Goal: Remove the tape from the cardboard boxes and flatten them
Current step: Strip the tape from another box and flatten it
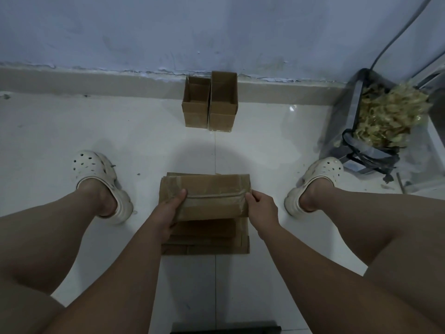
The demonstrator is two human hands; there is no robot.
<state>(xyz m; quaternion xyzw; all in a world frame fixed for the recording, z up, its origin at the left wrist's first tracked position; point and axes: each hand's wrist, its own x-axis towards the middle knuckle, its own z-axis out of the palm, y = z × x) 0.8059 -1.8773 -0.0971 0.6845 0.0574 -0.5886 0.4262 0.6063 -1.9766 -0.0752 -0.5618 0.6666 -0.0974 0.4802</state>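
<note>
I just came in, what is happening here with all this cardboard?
A person holds a taped box with both hands. The left hand grips its left end, and the right hand pinches its right end, where the tape strip ends. Under the box, a pile of flattened cardboard lies on the floor. Two open boxes stand by the wall. At the right, a clear bag holds crumpled tape.

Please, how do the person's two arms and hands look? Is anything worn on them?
Nothing is worn on them. The left hand and right hand have no gloves, no sleeves are in view, and no watch, bracelet or ring shows.
</note>
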